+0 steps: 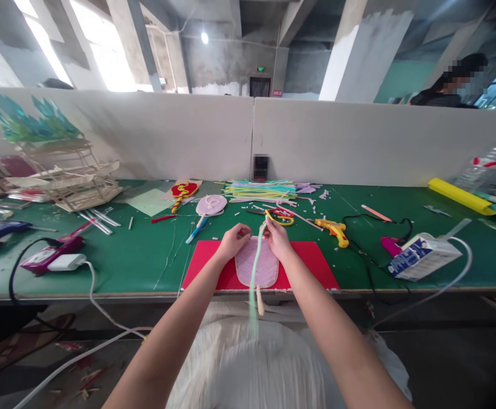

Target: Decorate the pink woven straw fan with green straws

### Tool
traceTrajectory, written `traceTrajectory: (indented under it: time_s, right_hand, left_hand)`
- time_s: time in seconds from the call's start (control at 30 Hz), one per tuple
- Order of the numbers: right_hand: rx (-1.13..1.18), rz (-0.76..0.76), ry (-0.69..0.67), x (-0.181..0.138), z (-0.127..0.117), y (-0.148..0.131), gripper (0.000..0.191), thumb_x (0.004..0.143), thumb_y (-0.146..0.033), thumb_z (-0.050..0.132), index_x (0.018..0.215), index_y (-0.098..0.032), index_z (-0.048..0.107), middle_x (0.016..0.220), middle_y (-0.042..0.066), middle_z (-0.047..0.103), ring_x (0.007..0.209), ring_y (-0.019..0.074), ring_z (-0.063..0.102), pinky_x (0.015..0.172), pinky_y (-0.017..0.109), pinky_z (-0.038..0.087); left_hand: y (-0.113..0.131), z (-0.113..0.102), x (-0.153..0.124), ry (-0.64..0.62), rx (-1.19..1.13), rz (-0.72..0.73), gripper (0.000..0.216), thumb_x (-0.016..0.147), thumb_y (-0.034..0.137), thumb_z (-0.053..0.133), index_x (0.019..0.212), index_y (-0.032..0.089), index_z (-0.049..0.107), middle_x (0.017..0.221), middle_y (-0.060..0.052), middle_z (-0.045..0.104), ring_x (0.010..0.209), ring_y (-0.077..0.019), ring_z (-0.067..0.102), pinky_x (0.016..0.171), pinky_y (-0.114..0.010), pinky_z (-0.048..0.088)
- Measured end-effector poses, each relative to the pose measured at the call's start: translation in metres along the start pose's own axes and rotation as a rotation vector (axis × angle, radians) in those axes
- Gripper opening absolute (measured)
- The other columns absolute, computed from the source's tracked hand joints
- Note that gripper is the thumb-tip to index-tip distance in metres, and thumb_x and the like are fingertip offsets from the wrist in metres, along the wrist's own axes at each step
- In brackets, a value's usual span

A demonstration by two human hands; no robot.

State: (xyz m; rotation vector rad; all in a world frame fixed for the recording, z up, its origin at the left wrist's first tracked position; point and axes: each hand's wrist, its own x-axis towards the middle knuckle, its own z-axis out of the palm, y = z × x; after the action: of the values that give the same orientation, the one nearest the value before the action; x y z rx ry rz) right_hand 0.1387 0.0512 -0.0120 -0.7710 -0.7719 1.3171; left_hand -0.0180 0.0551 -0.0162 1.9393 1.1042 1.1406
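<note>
On pink fan (260, 268) rim, left grip (231, 241) tight; right grip (277, 238) tight on green strip (253, 284).

Green-topped table (146, 255). Near edge, centre: red mat (316, 261). Far edge, centre: bundle of coloured strips (260, 189), with scissors (278, 216) and yellow glue gun (335, 230) just nearer. Far left corner: wooden lattice model (73, 176). Towards near edge, left: white adapter (67, 262). Towards near edge, right: carton (422, 257). Far right corner: yellow bar (458, 196).
</note>
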Motion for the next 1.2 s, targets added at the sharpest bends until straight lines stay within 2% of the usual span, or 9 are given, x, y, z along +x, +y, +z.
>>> traceTrajectory:
  time_s: [0.1,0.2,0.3,0.4,0.5,0.63,0.73,0.93,1.2]
  right_hand:
    - [0.008,0.000,0.019,0.000,-0.001,-0.001,0.031,0.059,-0.043,0.074,0.070,-0.019,0.056,0.062,-0.002,0.061,0.056,0.0091,0.057,0.045,0.018,0.043]
    - [0.024,-0.023,0.035,0.001,-0.003,-0.001,0.029,0.061,-0.041,0.073,0.072,-0.020,0.056,0.060,-0.004,0.058,0.053,0.0072,0.054,0.043,0.017,0.041]
    - [0.033,-0.038,0.030,0.003,-0.005,-0.001,0.027,0.062,-0.040,0.072,0.071,-0.021,0.055,0.053,-0.008,0.048,0.045,0.0047,0.045,0.039,0.016,0.035]
    - [0.000,-0.024,0.038,0.003,-0.004,0.001,0.030,0.060,-0.042,0.073,0.071,-0.020,0.055,0.054,-0.007,0.050,0.045,0.0058,0.049,0.040,0.018,0.037]
    - [-0.102,-0.006,0.002,-0.001,0.000,0.003,0.034,0.058,-0.044,0.073,0.073,-0.020,0.054,0.060,-0.004,0.058,0.052,0.0108,0.058,0.043,0.021,0.043]
    - [-0.204,0.000,-0.077,-0.007,0.006,0.003,0.033,0.060,-0.045,0.071,0.075,-0.020,0.055,0.064,-0.002,0.063,0.058,0.0158,0.062,0.046,0.025,0.048]
    - [-0.222,-0.023,-0.075,-0.008,0.007,0.003,0.032,0.061,-0.047,0.070,0.073,-0.020,0.056,0.064,-0.002,0.062,0.060,0.0167,0.062,0.046,0.026,0.048]
    - [-0.193,-0.046,0.006,-0.006,0.006,0.001,0.034,0.061,-0.048,0.070,0.072,-0.019,0.057,0.064,-0.001,0.062,0.059,0.0162,0.062,0.045,0.025,0.047]
    - [-0.242,-0.050,-0.004,-0.005,0.004,0.002,0.032,0.060,-0.045,0.071,0.074,-0.018,0.058,0.063,-0.001,0.063,0.058,0.0158,0.063,0.045,0.024,0.049]
  left_hand:
    - [0.001,0.001,0.000,-0.013,-0.074,0.012,0.026,0.071,0.030,0.060,0.093,0.017,0.057,0.078,-0.002,0.061,0.071,-0.0123,0.056,0.065,-0.022,0.042]
    - [0.004,0.001,-0.001,-0.027,-0.152,0.015,0.035,0.070,0.033,0.063,0.100,0.016,0.055,0.077,-0.002,0.061,0.070,-0.0120,0.057,0.064,-0.022,0.042]
    - [0.008,0.000,-0.003,-0.118,-0.219,0.030,0.043,0.070,0.034,0.065,0.108,0.017,0.053,0.081,-0.003,0.062,0.072,-0.0123,0.057,0.064,-0.022,0.042]
    - [0.010,-0.002,-0.005,-0.193,-0.306,0.029,0.051,0.070,0.034,0.066,0.115,0.017,0.050,0.083,-0.003,0.063,0.074,-0.0133,0.058,0.066,-0.023,0.044]
    - [0.009,-0.003,-0.003,-0.131,-0.359,0.005,0.048,0.072,0.035,0.063,0.115,0.016,0.051,0.079,-0.003,0.062,0.072,-0.0128,0.058,0.064,-0.023,0.044]
    - [0.003,-0.004,0.003,0.034,-0.419,-0.101,0.036,0.073,0.044,0.060,0.091,0.013,0.057,0.067,-0.002,0.062,0.061,-0.0122,0.059,0.059,-0.024,0.045]
    - [-0.001,-0.005,0.007,0.107,-0.455,-0.146,0.035,0.070,0.048,0.061,0.078,0.014,0.056,0.066,-0.003,0.063,0.060,-0.0129,0.060,0.060,-0.025,0.046]
    - [-0.002,-0.005,0.008,0.117,-0.467,-0.173,0.038,0.066,0.051,0.063,0.074,0.015,0.055,0.063,-0.003,0.064,0.060,-0.0134,0.061,0.061,-0.025,0.045]
    - [-0.002,-0.006,0.009,0.146,-0.478,-0.194,0.038,0.064,0.049,0.065,0.076,0.015,0.056,0.063,-0.002,0.064,0.061,-0.0137,0.061,0.063,-0.027,0.047]
